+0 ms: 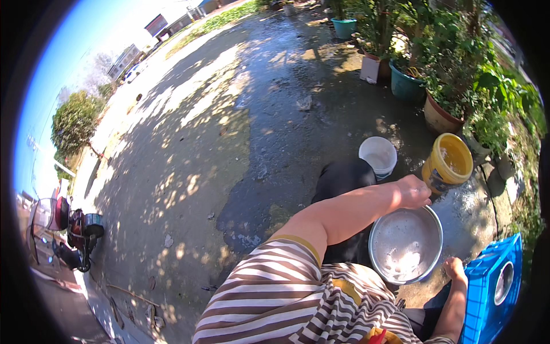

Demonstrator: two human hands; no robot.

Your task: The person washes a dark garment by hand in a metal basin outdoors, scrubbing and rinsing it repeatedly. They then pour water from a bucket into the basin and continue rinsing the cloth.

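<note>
My left arm reaches across to the far edge of a round metal basin (405, 243). My left hand (413, 191) is closed there, between the basin's rim and a yellow bucket (434, 176); anything in its fingers is hidden. Foamy, whitish water fills the basin, with a bright sun patch on its near side. My right hand (455, 269) is by the basin's right side, with curled fingers; I cannot make out what they hold. Close to that forearm stands a blue plastic crate (480, 286) with a round pale item (503, 283) in or against it.
Beyond the basin stands a white bucket (378, 156). Potted plants, among them a teal pot (405, 83) and a brown pot (440, 113), line the right side. Wet concrete (275, 126) stretches ahead. A parked scooter (77, 235) is at the far left.
</note>
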